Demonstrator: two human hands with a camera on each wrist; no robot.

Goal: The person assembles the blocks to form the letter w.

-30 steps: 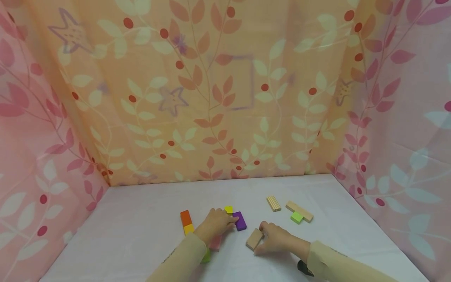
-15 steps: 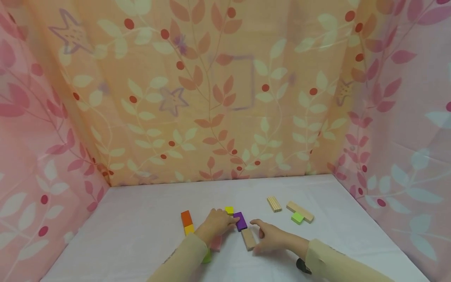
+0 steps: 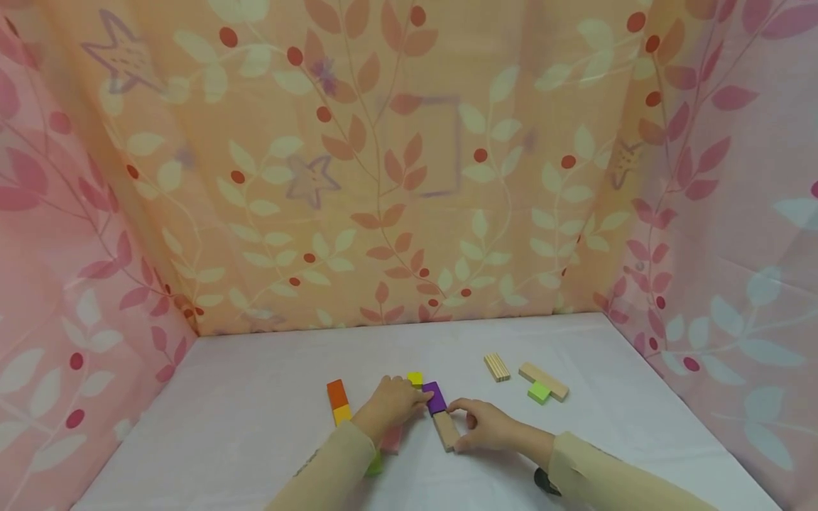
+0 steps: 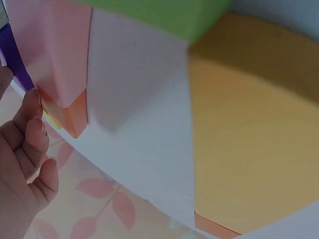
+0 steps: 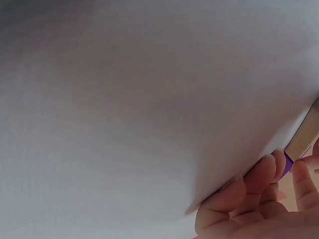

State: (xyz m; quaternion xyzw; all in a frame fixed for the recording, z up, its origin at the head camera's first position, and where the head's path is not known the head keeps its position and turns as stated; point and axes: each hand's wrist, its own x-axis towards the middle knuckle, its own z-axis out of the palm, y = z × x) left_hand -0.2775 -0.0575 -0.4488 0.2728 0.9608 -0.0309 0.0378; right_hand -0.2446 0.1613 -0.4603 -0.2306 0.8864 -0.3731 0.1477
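Note:
My left hand [image 3: 391,399] lies over the row of blocks, its index finger extended against the left side of a purple block [image 3: 434,397]; its thumb is hidden. At that block's near end, a plain wooden block [image 3: 446,431] lies in line with it. My right hand [image 3: 488,426] holds this wooden block, thumb at the near end and index finger by the seam with the purple one. A yellow block [image 3: 415,379] shows past the left knuckles. Beneath the left wrist are a pink block [image 3: 390,443] and a green block [image 3: 375,465], both partly covered.
An orange-red block [image 3: 336,393] and an amber block [image 3: 342,414] form a line left of the left hand. Farther right lie a ribbed wooden piece [image 3: 496,367], a long wooden block [image 3: 551,385] and a light green block [image 3: 539,392]. Patterned cloth walls surround the white table [image 3: 255,397].
The right hand has shifted the wooden block left and turned it, from apart to lined up behind the purple block. Its fingers loosened midway and closed in again. The left hand stays put.

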